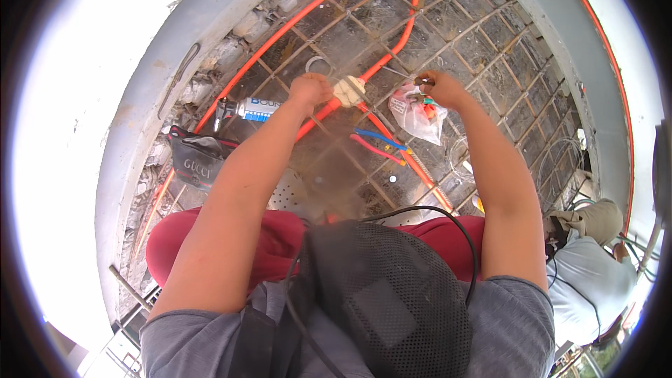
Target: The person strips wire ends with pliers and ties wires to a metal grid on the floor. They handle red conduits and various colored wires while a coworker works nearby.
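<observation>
An off-white junction box [348, 91] sits on the rebar grid, with orange conduits [379, 68] running into it from several sides. My left hand [313, 91] is closed at the box's left edge, its fingertips pinched together; what they hold is hidden. My right hand [444, 91] is closed around a thin tool with a dark handle [424, 82], its slim shaft reaching left toward the box. Below that hand lies a clear plastic bag [420, 122] with red and green pieces inside. Pliers [381, 145] with one blue and one pink handle rest nearer me.
A white and blue can [257, 109] and a black pouch [196, 159] lie at the left, by broken concrete. A loop of wire [318, 64] is beyond my left hand. Grey formwork walls [133, 112] border the grid. Another person [591, 273] crouches at lower right.
</observation>
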Demonstrator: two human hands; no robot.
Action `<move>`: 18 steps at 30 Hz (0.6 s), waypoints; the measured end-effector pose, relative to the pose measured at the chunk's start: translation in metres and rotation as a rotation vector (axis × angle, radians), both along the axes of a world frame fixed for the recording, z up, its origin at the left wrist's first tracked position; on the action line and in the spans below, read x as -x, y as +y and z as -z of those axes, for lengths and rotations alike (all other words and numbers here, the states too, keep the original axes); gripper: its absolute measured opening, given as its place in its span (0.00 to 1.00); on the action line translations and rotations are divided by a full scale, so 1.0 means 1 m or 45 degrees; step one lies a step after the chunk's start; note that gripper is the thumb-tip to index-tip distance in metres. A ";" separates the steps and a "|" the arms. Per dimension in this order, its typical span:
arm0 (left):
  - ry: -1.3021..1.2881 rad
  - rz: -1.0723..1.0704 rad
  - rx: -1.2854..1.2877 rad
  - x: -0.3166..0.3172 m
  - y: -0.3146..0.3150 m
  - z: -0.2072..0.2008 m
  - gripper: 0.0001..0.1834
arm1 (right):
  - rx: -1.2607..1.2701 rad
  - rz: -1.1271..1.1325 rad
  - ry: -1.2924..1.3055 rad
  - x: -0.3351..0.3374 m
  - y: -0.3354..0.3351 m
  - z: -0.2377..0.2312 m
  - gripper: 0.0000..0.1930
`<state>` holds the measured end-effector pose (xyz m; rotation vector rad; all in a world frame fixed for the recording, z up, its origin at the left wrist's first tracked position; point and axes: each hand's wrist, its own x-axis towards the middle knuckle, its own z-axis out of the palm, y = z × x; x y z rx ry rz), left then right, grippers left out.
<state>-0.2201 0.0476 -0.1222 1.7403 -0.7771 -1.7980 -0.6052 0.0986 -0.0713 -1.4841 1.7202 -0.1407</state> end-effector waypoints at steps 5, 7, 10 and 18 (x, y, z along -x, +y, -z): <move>0.076 0.171 0.032 0.023 0.005 -0.022 0.14 | -0.075 -0.090 0.115 0.016 0.025 0.015 0.21; 0.090 0.184 0.022 0.030 0.008 -0.021 0.14 | -0.065 -0.268 0.188 0.020 0.023 0.010 0.22; 0.072 0.152 -0.004 0.027 0.013 -0.019 0.13 | -0.096 -0.245 0.259 0.028 0.019 -0.006 0.20; 0.046 -0.132 -0.116 0.013 -0.001 -0.023 0.18 | 0.069 -0.592 0.409 -0.081 0.053 0.035 0.12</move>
